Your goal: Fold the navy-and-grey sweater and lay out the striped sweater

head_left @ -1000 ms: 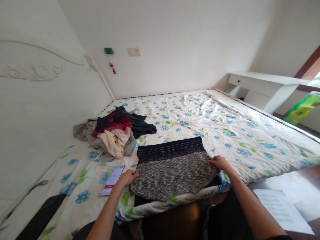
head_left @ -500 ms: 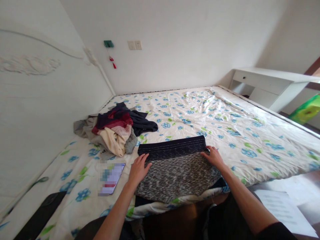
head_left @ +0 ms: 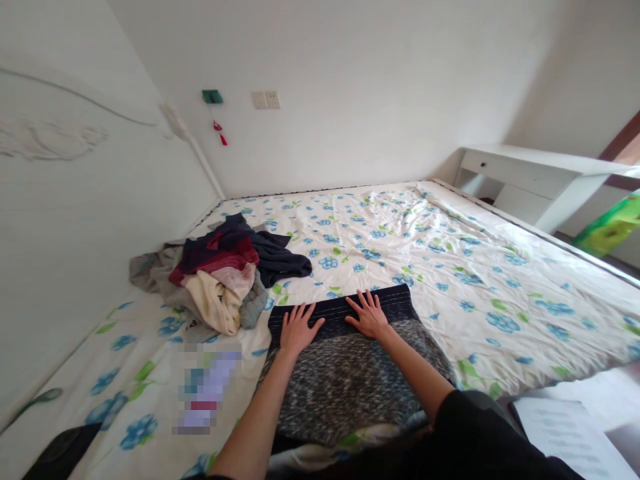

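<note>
A dark knitted garment (head_left: 345, 380), speckled grey and black with a navy striped band along its far edge, lies flat on the near part of the bed. My left hand (head_left: 299, 330) rests on the left part of the navy band, palm down and fingers spread. On the same band, nearer its middle, lies my right hand (head_left: 369, 317), also flat with the fingers apart. Neither hand grips the cloth. The garment's near edge drapes at the bed's front and is partly hidden by my arms and dark sleeve.
A heap of crumpled clothes (head_left: 225, 273) lies at the left on the flowered bedsheet (head_left: 480, 287). A blurred-out phone (head_left: 210, 393) is left of the garment, with a black object (head_left: 65, 450) further left. Printed paper (head_left: 560, 433) is at lower right; a white desk (head_left: 525, 173) stands behind.
My hands have moved from the garment's side edges inward and away from me onto the navy band. The right hand has shifted left, and the view has tilted slightly.
</note>
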